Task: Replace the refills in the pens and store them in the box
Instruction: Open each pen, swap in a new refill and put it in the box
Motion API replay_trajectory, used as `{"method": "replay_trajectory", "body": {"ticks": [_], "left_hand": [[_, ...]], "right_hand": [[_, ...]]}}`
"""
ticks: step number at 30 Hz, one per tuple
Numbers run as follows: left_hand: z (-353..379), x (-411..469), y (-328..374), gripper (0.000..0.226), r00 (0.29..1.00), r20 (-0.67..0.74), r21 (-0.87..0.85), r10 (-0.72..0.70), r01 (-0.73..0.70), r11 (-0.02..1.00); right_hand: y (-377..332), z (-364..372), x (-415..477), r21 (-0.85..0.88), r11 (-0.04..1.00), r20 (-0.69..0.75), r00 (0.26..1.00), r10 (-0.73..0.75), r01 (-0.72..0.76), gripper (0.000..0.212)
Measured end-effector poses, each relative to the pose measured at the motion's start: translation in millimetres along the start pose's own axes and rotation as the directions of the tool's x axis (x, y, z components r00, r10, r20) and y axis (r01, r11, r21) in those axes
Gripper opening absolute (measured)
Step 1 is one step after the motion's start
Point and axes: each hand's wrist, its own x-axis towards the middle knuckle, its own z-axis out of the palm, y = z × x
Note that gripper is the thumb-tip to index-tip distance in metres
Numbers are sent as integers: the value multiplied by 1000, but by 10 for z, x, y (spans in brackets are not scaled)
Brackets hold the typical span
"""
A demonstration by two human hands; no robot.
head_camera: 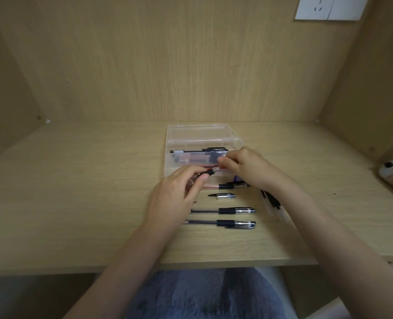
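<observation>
Already in open clear box point(168, 162), several pens point(200, 150); left hand point(174, 196) and right hand point(248, 168) pinching another pen point(208, 173).

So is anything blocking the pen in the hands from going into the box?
Nothing visible is. The box has its lid flipped open behind it, and the left hand and right hand hold the pen just above its front edge. The pens already inside lie flat, below the rim.
</observation>
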Motion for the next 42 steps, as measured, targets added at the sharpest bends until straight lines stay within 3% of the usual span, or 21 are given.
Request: {"method": "replay_trajectory", "body": {"ticks": [6,13,21,26,31,34,36,40,42], "left_hand": [[-2,4,5,21,1000,13,5,6,-6,1000],[5,1,-3,19,1000,7,-13,7,-7,1000],[-5,1,21,22,1000,25,-9,5,-4,1000],[-5,-1,10,23,999,35,-8,-4,5,1000],[-4,2,15,21,999,43,-6,-9,9,1000],[-4,2,11,21,999,45,2,-9,9,1000],[-4,2,11,21,999,49,6,-13,13,1000],[-3,4,10,22,998,62,18,-20,19,1000],[-3,4,8,22,998,64,19,-21,20,1000]], "right_hand": [[6,-24,27,16,997,-31,997,-71,71,36],[73,45,72,-185,983,29,999,-17,22,53],[58,6,50,-190,982,136,991,5,21,57],[58,-19,70,-103,994,210,977,42,-21,62],[82,-85,42,140,990,244,970,-19,-15,39],[129,-157,8,268,963,251,966,-66,-4,14],[147,-210,-6,311,950,282,957,-73,-19,14],[111,-231,26,113,992,388,922,4,-51,13],[95,-232,40,103,993,388,921,10,-54,14]]}}
